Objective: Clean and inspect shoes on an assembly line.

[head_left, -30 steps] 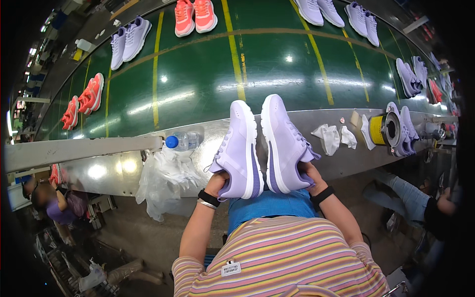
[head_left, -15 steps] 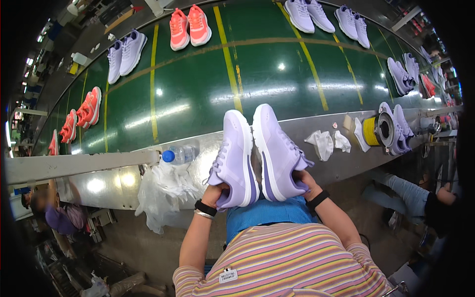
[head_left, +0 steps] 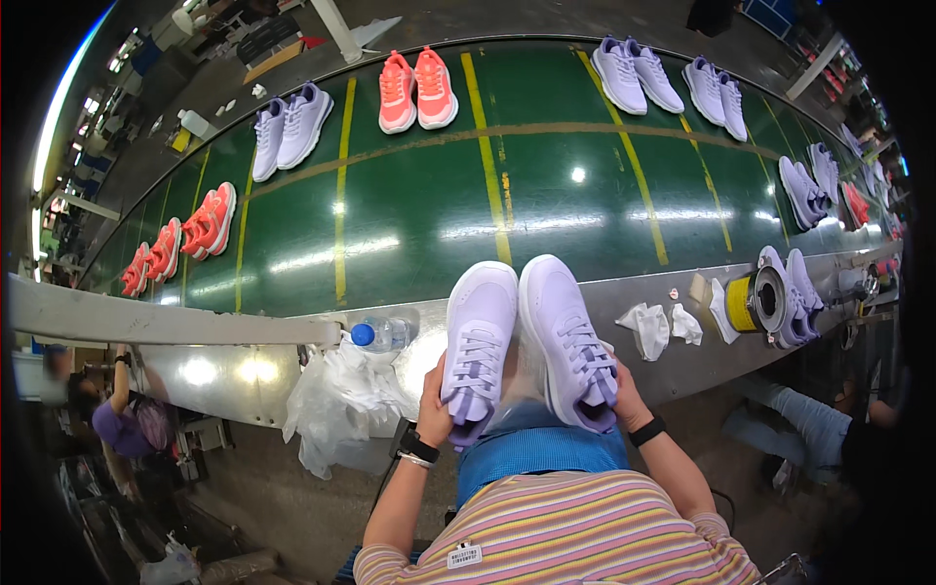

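Two lilac sneakers with white soles are held up in front of my waist, toes pointing away from me. My left hand [head_left: 433,402] is wrapped round the heel end of the left sneaker [head_left: 482,327]. On the other side, my right hand [head_left: 627,393] grips the right sneaker [head_left: 561,322] by its outer heel side. Laces and uppers face upward, and the toes reach over the metal edge [head_left: 419,346] of the conveyor. Part of each hand's fingers is hidden by the shoes.
Coral sneakers [head_left: 417,90] and more lilac pairs [head_left: 292,129] stand along the green conveyor belt [head_left: 409,195]. A blue-capped bottle [head_left: 383,336], plastic bags [head_left: 336,395], crumpled white paper [head_left: 647,329] and a yellow-wrapped canister [head_left: 755,302] lie on the metal ledge. A pale bar [head_left: 175,317] crosses at left.
Both sneakers have turned from their sides so the laces face up, and their toes sit lower in view. My hands have moved with them. The whole view has shifted slightly.
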`<act>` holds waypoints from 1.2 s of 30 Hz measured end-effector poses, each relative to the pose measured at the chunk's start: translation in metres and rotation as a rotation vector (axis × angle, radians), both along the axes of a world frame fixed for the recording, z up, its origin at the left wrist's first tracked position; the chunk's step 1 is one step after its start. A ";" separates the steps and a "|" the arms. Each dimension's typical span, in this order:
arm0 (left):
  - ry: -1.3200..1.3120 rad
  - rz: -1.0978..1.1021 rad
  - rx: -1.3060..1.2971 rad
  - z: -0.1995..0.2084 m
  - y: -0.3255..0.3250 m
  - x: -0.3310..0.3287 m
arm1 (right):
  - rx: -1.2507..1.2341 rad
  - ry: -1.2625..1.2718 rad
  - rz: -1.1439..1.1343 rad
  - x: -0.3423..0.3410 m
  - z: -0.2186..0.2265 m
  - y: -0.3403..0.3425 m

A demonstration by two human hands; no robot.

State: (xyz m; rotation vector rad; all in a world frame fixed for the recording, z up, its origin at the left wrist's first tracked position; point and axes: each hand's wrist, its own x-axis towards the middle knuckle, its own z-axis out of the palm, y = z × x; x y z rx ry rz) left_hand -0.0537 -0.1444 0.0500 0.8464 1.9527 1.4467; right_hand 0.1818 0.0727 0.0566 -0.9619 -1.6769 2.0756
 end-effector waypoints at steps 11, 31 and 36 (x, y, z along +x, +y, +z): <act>0.440 0.204 -0.281 0.030 0.001 0.013 | 0.723 -0.228 0.017 -0.026 0.038 -0.021; -0.007 0.007 -0.412 -0.017 -0.002 -0.017 | 0.802 -0.322 0.040 -0.033 0.031 -0.026; -0.270 -0.020 -0.331 -0.047 -0.013 -0.026 | 0.712 -0.262 -0.093 -0.026 0.041 -0.017</act>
